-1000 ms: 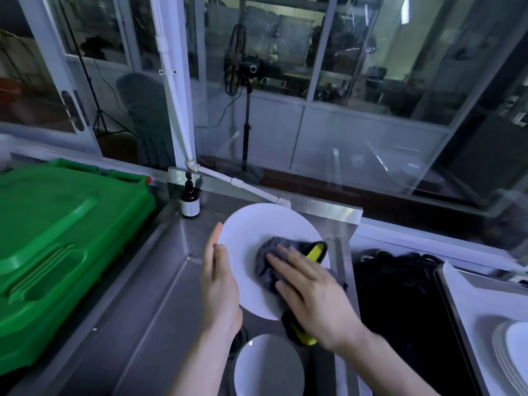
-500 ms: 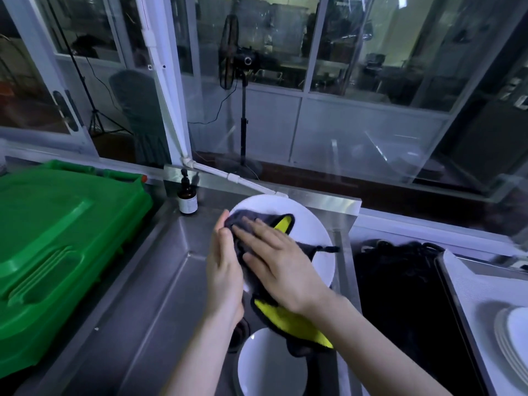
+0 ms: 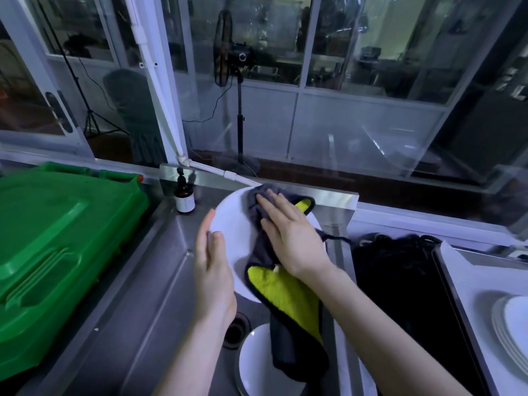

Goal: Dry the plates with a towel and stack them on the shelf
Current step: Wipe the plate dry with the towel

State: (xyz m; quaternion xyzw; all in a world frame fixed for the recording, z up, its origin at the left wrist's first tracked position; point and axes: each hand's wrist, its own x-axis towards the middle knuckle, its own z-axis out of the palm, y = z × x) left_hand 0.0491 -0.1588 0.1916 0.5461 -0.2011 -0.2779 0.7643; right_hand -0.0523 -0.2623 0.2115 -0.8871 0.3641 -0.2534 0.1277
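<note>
Holds with the left hand [image 3: 213, 270] a round white plate [image 3: 231, 224] by its left rim, thumb laid on the face and fingers hidden behind, and keeps it tilted up above the basin. Presses with the right hand [image 3: 291, 232], fingers straight and slightly spread, a dark grey towel with a yellow-green inner side [image 3: 285, 292] flat against the upper right part of the plate's face, fingertips near the top rim. Lets the rest of the towel hang from under the wrist past the plate's lower edge, yellow-green side folded outward.

Directly below, in the stainless steel sink [image 3: 160, 295]: a second white plate [image 3: 254, 358] lying flat, partly covered by the dangling towel end, just right of the round dark drain [image 3: 235, 331].

At the sink's back left corner, on the steel table: a small brown pump bottle with a pale label [image 3: 185, 195], upright.

To the left: a large green plastic lid [image 3: 57, 238], ribbed and moulded, filling that side.

To the right of the sink: a black, crumpled mass [image 3: 394, 275], too dark to identify. Further right, on a white surface [image 3: 471, 281]: a stack of white plates [image 3: 511, 324], cut off by the edge of the view.

Beyond the table, behind glass panels: a black standing fan [image 3: 225, 52] and a white pipe [image 3: 154, 90] running down to the sill.
</note>
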